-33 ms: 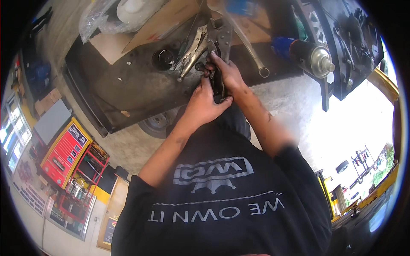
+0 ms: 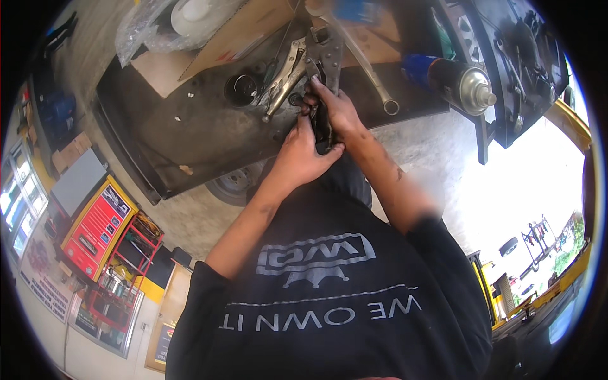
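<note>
We're gripping a dark part (image 2: 322, 128), upper ctr of frame, our L hand (image 2: 303, 155) & R hand (image 2: 339, 113) wrapping fingers round it; exact fingertip contact we aren't seeing. Prob. we're best bracing w/ both thumbs, working slowly, not knocking the locking pliers (image 2: 285, 90) just L.

I noted a grey concrete floor (image 2: 421, 144), a pale wall (image 2: 85, 358), a window (image 2: 24, 183) at left and strong daylight (image 2: 516, 183) at right.
</note>
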`<state>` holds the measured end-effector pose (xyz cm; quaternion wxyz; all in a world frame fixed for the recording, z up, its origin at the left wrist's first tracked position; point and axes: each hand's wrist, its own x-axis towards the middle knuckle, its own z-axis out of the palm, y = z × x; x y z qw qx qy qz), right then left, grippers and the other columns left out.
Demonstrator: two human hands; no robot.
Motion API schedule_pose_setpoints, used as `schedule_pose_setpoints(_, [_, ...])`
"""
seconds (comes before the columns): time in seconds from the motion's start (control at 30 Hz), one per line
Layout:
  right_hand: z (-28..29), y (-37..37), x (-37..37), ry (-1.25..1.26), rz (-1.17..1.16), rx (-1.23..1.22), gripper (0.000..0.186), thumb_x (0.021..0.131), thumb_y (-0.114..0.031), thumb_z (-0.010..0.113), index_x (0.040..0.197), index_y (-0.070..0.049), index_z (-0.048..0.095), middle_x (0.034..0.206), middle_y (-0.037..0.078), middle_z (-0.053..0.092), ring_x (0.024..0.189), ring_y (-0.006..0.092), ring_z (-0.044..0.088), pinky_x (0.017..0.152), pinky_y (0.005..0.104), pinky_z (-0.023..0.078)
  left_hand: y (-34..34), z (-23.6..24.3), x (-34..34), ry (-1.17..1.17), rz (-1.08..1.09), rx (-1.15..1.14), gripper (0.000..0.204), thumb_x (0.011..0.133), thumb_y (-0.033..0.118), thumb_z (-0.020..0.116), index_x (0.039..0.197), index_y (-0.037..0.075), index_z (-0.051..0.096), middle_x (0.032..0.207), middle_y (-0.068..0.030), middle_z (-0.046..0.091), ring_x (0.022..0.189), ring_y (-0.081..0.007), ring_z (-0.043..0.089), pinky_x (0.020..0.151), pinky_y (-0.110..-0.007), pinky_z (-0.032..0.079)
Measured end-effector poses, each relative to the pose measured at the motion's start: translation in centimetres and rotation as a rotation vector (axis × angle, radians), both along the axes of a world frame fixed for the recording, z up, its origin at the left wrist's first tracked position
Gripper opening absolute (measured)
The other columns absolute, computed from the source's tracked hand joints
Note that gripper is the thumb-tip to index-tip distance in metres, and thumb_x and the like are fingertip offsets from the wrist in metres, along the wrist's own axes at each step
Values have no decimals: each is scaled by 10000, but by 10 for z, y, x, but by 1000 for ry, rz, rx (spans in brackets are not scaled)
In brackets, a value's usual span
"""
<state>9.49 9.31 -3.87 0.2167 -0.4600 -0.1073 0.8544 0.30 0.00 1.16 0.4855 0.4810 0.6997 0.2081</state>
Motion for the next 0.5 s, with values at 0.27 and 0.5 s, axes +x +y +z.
schedule_pose_setpoints(0.27, [4, 1, 1, -55, 15, -3, 299, 960, -323, 630, 955, -34, 557, 727, 18, 519, 621, 136, 523, 600, 279, 486, 3, 14, -7, 78, -20, -23, 629, 859, 268, 706, 1317, -75, 446, 1199, -291, 584, 1161, -416, 571, 980, -434, 452])
schedule_pose_setpoints(0.5, [21, 1, 0, -245, -26, 155, 384, 992, -381, 572, 1038, -2, 608, 834, 49, 632, 690, 129, 607, 629, 280, 519, 39, 17, -35, 266, 136, 325, 358, 925, 120, 569, 1264, 9, 536, 1084, -195, 600, 1015, -379, 589, 850, -417, 485])
